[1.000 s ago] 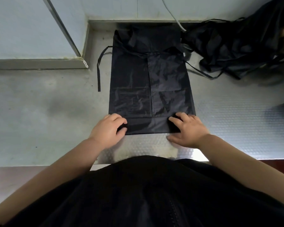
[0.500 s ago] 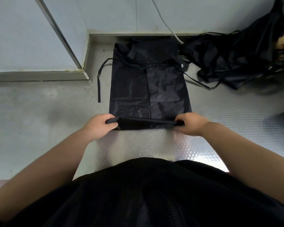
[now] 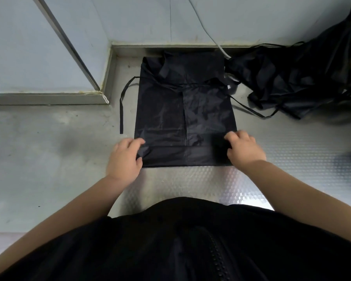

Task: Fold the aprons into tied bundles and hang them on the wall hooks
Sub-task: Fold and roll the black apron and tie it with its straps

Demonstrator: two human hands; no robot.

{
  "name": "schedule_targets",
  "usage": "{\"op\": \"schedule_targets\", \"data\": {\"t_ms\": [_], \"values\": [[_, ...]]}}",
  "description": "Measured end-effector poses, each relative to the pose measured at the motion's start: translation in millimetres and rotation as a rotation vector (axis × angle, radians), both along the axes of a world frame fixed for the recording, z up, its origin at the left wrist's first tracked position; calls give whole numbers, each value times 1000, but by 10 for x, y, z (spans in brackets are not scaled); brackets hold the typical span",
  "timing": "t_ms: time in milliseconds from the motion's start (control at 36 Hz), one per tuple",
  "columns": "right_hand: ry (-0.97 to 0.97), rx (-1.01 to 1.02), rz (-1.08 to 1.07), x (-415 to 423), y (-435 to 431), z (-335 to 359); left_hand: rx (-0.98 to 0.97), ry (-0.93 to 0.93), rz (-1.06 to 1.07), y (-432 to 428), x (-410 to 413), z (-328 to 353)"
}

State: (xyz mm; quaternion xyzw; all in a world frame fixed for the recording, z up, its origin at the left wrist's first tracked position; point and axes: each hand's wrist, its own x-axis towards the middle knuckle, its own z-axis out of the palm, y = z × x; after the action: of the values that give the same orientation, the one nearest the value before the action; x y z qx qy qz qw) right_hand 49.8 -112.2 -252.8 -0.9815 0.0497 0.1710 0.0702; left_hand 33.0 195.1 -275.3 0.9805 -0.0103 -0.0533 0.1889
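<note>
1. Head view: a flat, rectangular black thin-fabric apron (image 3: 184,110) lies on a grey metal counter (image 3: 49,159). It stretches from the frame's centre toward twelve o'clock, and its far end reaches the ledge below a pale blue wall (image 3: 130,21).
2. The apron's near edge is turned over into a narrow folded band (image 3: 186,157) that runs from nine o'clock to three o'clock.
3. The left hand (image 3: 125,159) is at the band's nine o'clock end and pinches puckered cloth between curled fingers and thumb.
4. The right hand (image 3: 244,151) is at the band's three o'clock end, its fingers curled down and gripping the cloth there.
5. A thin black strap (image 3: 121,110) trails on the counter at the apron's nine o'clock side. A second black strap (image 3: 249,109) runs off at three o'clock.
6. A heap of crumpled black aprons (image 3: 304,78) sits at two o'clock, just beside the flat one.
7. A white cable (image 3: 203,29) comes down the wall at twelve o'clock.
8. The person's black zipped garment (image 3: 190,240) fills six o'clock.
</note>
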Motion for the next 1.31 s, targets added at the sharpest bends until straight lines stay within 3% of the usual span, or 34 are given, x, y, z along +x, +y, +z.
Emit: {"op": "schedule_targets", "data": {"t_ms": [56, 111, 222, 333, 472, 583, 667, 806, 917, 1000, 1083, 1167, 1306], "values": [[-64, -155, 223, -32, -4, -48, 84, -78, -208, -19, -9, 14], [-32, -141, 324, -72, -1, -67, 119, 3, -306, -47, -2, 26], [141, -81, 396, -168, -14, -82, 125, 91, -298, -5, -36, 7], [83, -69, 428, -85, -59, -64, 173, 193, -319, -28, -16, 44], [81, 77, 328, 152, -75, 41, -65, 192, -202, -8, 179, 129], [214, 205, 252, 361, -141, 164, -245, 331, -7, 0, 429, 259], [176, 258, 131, 476, -149, 151, -361, 391, 109, 59, 550, 251], [113, 316, -71, 563, -152, 51, -190, 287, 253, 28, 622, 108], [62, 258, -97, 560, -65, 4, -73, 192, 290, -94, 624, 59], [-23, 60, 53, 522, -26, -10, 43, 91, 208, -171, 604, 39], [-129, -156, 356, 507, 18, -46, 148, -86, -70, -148, 608, 13], [-28, -106, 410, 472, 66, -78, 180, 27, -307, -147, 631, 13], [163, -75, 390, 436, -22, -124, 166, 123, -339, -98, 551, -3]]}}
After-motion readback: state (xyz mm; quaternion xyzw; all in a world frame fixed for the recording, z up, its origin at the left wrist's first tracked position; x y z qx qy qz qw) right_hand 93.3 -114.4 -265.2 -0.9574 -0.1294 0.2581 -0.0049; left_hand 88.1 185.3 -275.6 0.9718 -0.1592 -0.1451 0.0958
